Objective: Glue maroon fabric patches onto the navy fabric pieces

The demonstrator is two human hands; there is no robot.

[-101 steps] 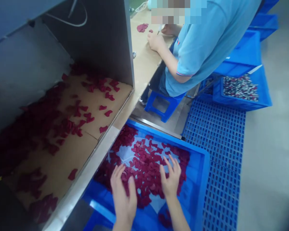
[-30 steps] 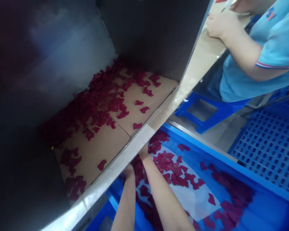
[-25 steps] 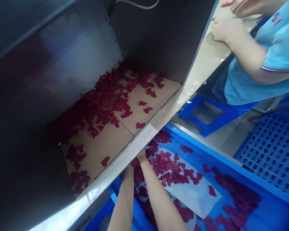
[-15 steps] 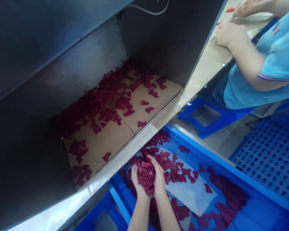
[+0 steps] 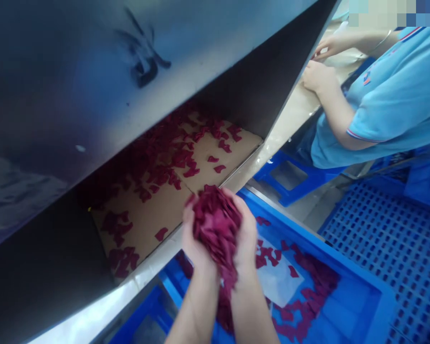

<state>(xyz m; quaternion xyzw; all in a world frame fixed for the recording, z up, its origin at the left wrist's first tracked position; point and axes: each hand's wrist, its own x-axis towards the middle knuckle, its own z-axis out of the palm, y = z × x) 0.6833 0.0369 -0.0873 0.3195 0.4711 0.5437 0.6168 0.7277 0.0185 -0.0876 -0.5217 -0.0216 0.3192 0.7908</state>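
A heap of dark red pieces [image 5: 217, 222] lies cupped between my two hands. My left hand [image 5: 195, 239] curves round its left side and my right hand [image 5: 246, 229] round its right side. Both hands are above the near edge of a blue crate [image 5: 358, 282], which holds more red pieces and a pale sheet [image 5: 277, 284]. Behind them, many red pieces [image 5: 157, 157] are scattered and piled on a brown cardboard floor [image 5: 157, 208] inside a dark metal box.
A metal panel [image 5: 93, 95] overhangs the box at upper left. At right a person in a blue shirt [image 5: 390, 95] works with both hands at a table [image 5: 301, 100]. A blue stool [image 5: 294, 177] and a perforated blue crate [image 5: 380, 229] stand nearby.
Both hands have risen out of the blue crate with the heap of red pieces, up toward the box opening. The view has shifted, and the metal panel covers more of the box.
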